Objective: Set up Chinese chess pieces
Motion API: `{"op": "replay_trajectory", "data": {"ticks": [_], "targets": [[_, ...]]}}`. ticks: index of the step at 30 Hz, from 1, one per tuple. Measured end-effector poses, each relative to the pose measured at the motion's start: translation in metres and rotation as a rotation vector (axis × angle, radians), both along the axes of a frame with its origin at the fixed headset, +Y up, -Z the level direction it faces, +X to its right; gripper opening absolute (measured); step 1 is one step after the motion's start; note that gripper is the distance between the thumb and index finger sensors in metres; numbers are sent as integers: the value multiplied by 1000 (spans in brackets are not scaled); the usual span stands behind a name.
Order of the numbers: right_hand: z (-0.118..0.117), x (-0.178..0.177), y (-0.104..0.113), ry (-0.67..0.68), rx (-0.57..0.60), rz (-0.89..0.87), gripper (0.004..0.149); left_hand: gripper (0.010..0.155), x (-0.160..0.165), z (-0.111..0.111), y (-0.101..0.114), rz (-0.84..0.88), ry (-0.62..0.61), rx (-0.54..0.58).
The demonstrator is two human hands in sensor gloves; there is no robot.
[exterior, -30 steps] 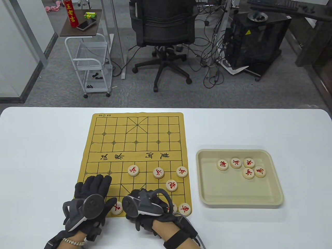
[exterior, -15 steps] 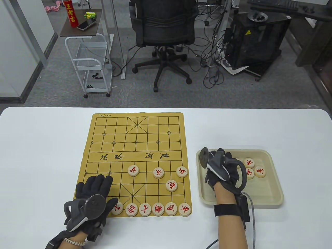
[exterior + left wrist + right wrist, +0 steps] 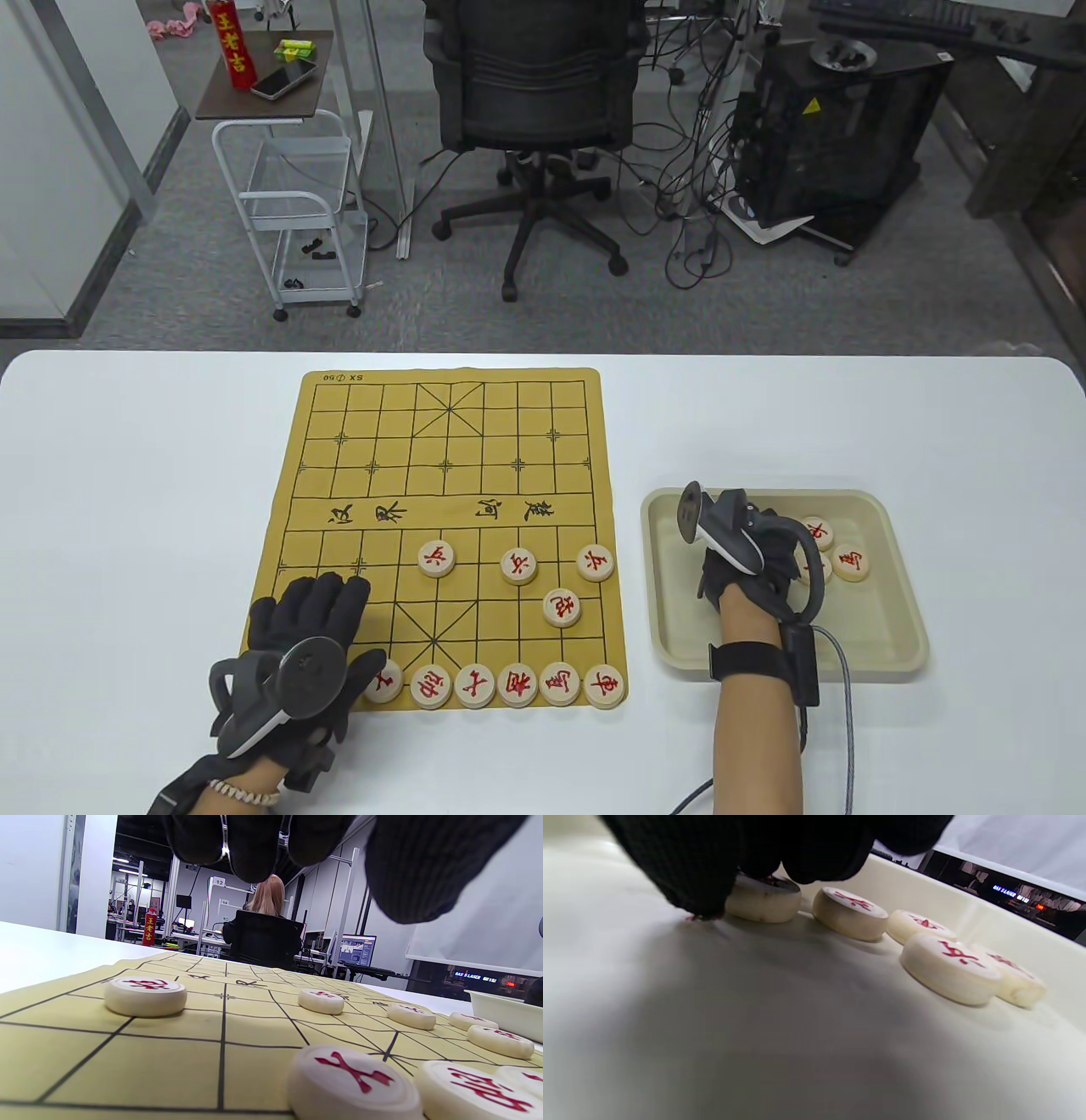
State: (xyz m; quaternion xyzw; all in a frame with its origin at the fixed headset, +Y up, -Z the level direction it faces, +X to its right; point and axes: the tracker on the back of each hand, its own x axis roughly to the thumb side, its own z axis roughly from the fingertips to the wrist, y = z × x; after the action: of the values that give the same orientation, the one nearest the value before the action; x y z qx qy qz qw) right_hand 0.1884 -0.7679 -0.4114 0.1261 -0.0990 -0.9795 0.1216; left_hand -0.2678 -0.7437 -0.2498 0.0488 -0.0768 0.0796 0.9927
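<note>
Down in the tray (image 3: pixel 882 654), the right hand's (image 3: pixel 747 560) knitted black fingers (image 3: pixel 687 870) curl over a round, cream-coloured piece (image 3: pixel 763 902) with a red character; the tips sit on its top and near edge, but whether they actually pinch it cannot be told. Just beside those fingers, four more smooth discs lie flat on the tray floor: one (image 3: pixel 850 912) close by, then another (image 3: pixel 920 926), then a touching pair (image 3: pixel 950 967) furthest out. From above only two of them (image 3: pixel 850 562) show past the hand. The tray is a shallow, matte beige rectangle with rounded corners and a raised rim.

Across the bench (image 3: pixel 127 475), the left hand (image 3: pixel 310 620) lies on the near left corner of the board (image 3: pixel 441 458), its fingers (image 3: pixel 339 594) straight and spread, pressing flat and holding nothing. The board is a thin, tan, flexible mat printed with black grid lines. Right beside the left thumb starts a row (image 3: pixel 496 684) of six discs along the board's near edge, the first (image 3: pixel 383 681) touching the glove. Beyond the fingertips stand three pawns (image 3: pixel 437 558) in a line, and one disc (image 3: pixel 562 607) between them and the row. A smooth white bench carries everything.
</note>
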Motion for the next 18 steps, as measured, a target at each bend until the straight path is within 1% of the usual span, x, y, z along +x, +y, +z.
{"op": "replay_trajectory", "data": {"ticks": [4,8,11,13,16,18], "targets": [[-5,5,-3,-13,5,-27,55,84,1,-1,-2,-9,-2,-13],[-8,11,-4,-29,7,-94,54,84,2,-2,-3,-13,-3,-18],[-9,14,-3,-5,32,-100,54,84,1,-2,-3,-12,-2,-19],[-9,13,-4,-15,53,-103,54,84,1,-2,-3,-12,-2,-20],[-5,10,-4,-10,112,-56,60,84,2,-2,-3,-13,-3,-21],[0,6,-2,4,126,-32,63,84,1,-2,-3,-7,-2,-20]]}}
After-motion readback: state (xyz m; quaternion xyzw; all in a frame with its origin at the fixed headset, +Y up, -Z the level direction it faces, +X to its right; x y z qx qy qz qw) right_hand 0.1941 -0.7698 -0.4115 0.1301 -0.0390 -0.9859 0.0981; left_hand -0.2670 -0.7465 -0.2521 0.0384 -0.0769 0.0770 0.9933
